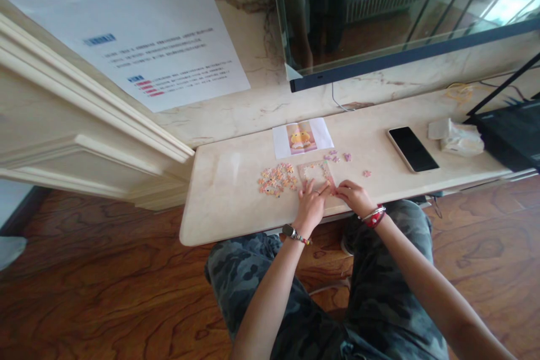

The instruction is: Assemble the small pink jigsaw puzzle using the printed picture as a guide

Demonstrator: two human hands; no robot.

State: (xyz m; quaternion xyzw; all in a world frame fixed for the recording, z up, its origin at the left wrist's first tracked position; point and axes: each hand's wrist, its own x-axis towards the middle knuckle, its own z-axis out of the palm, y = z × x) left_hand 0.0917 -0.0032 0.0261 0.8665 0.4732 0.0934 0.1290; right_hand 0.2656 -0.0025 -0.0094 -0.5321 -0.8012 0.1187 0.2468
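Note:
A small jigsaw frame (315, 170), only its border joined, lies on the marble ledge (228, 202). My left hand (311, 202) rests with fingers stretched out onto its near edge. My right hand (353, 196) sits beside it, fingers curled and pinched at the frame's near right corner; what they hold is too small to see. A heap of loose pink and orange pieces (277, 179) lies left of the frame. A few more pieces (336, 156) lie behind it, and one piece (367, 173) to the right. A reference picture (301, 138) lies further back.
A black phone (412, 148) lies on the ledge's right part, with a crumpled plastic bag (458, 138) beyond it. A dark object (512, 129) stands at far right. A printed poster (139, 28) hangs on the wall. Glass panel (379, 5) behind. Wooden floor (105, 292) below.

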